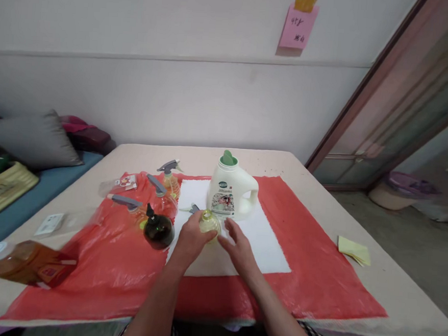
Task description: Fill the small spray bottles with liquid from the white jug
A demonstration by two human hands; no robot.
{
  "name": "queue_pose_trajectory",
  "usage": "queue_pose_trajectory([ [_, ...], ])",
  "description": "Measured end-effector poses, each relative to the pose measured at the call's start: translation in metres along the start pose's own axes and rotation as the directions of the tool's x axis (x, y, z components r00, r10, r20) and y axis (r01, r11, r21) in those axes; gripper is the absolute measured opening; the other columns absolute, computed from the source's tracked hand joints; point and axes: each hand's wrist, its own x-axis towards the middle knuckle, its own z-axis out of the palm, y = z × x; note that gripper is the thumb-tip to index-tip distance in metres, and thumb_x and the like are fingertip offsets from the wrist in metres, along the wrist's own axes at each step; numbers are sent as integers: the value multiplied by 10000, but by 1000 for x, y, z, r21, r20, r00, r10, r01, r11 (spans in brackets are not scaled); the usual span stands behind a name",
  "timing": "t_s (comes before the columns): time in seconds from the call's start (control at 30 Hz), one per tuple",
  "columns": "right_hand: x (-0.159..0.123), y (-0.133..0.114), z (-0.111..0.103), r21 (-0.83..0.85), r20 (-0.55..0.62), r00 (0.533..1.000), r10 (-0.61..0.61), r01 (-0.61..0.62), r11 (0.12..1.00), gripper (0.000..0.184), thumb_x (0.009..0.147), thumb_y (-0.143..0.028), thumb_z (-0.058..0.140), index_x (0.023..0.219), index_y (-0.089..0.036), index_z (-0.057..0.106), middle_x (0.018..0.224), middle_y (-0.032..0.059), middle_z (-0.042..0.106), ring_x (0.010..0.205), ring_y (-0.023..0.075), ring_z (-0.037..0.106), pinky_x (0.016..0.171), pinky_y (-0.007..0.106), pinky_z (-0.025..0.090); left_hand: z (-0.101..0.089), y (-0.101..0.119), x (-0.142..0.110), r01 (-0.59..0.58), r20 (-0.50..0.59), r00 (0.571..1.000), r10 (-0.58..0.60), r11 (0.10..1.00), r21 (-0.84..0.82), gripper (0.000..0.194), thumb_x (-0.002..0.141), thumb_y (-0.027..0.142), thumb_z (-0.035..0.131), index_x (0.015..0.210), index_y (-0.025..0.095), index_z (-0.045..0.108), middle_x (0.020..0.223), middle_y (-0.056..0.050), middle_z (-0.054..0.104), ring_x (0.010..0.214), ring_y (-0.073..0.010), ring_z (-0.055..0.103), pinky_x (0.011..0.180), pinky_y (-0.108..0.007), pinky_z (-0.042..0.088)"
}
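My left hand [191, 236] is curled round a small clear yellowish bottle [210, 220] with an uncapped neck, its thumb across the front. Just to the right of the bottle is my right hand [240, 247], fingers apart and holding nothing; whether a fingertip touches the bottle I cannot tell. Behind both hands a white jug [222, 186] with a handle stands on a white sheet [267, 253], a green piece [228, 158] showing in its mouth. A grey spray head [194, 208] is partly hidden behind my left hand.
Several spray bottles [172, 182] and a dark green pump bottle [158, 232] stand on the left of the red cloth [112, 278]. An amber jug [29, 263] lies at the left edge. Yellow paper notes [354, 250] lie on the right; a wall stands behind the table.
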Motion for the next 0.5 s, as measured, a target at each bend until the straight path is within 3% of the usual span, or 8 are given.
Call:
queue_pose_trajectory([
  [0.1, 15, -10, -18, 56, -131, 991, 24, -17, 998, 721, 901, -658, 450, 1432, -172, 494, 1499, 129, 481, 1400, 259, 445, 1195, 461, 319, -7, -3, 3, 62, -64, 996, -68, 994, -89, 477, 720, 304, 713, 1164, 183, 585, 1008, -50, 680, 956, -229, 618, 861, -334, 445],
  [0.2, 44, -19, -28, 103, -198, 980, 27, -6, 995, 733, 947, -709, 299, 1479, -227, 447, 1560, 58, 404, 1463, 217, 348, 1223, 433, 258, -7, -6, 6, 87, -55, 994, -99, 980, -181, 390, 712, 318, 715, 1061, 186, 603, 906, -20, 670, 852, -207, 610, 781, -307, 443],
  [0.4, 123, -30, -19, 155, -194, 981, -16, 47, 987, 914, 914, -790, 85, 1409, -148, 509, 1360, 120, 615, 1288, 218, 567, 1089, 377, 454, 2, -3, 11, 112, -14, 993, -118, 968, -223, 338, 688, 313, 735, 976, 198, 602, 828, 12, 631, 783, -181, 574, 718, -278, 422],
  [0.5, 143, -36, -18, 121, -192, 978, -75, 100, 988, 991, 888, -791, -36, 1370, -141, 535, 1196, 125, 703, 1160, 228, 650, 985, 377, 530, 4, -1, 13, 124, 4, 992, -126, 975, -184, 338, 687, 276, 735, 989, 193, 606, 838, 6, 630, 801, -185, 573, 732, -281, 420],
])
